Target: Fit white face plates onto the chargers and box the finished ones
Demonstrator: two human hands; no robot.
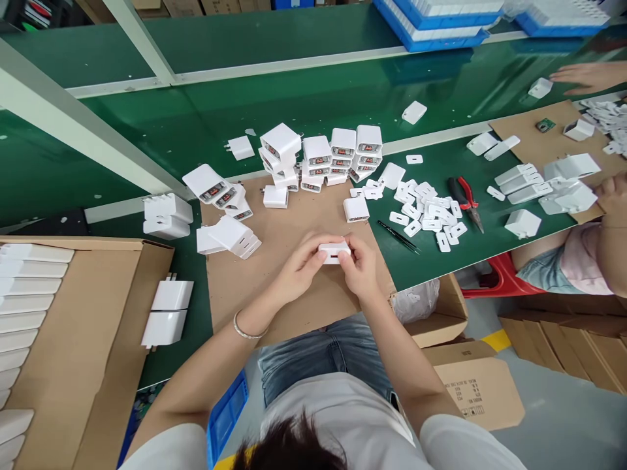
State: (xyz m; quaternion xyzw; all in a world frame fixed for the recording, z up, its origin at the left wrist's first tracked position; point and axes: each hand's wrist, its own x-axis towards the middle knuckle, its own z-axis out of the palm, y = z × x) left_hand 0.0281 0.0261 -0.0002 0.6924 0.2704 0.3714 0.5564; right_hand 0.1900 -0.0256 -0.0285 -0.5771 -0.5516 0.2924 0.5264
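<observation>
White charger block (334, 247) held above cardboard sheet (289, 294), pinched by fingers of left hand (304, 259) and right hand (361, 262); slotted end seen closed. Work judged partway: stacked blocks (317, 150) open-ended, innards exposed; loose end caps (431, 210) heaped, unfitted. Carton (105, 287) lined with finished-looking blocks (24, 287); blue trays (441, 44) filled with white pieces.

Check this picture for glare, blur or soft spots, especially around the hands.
Head view: glare streaks the green panel at upper right; head view: the hair at the bottom edge looks soft; head view: the white casing between left hand and right hand is clear enough to show its dark slot.
</observation>
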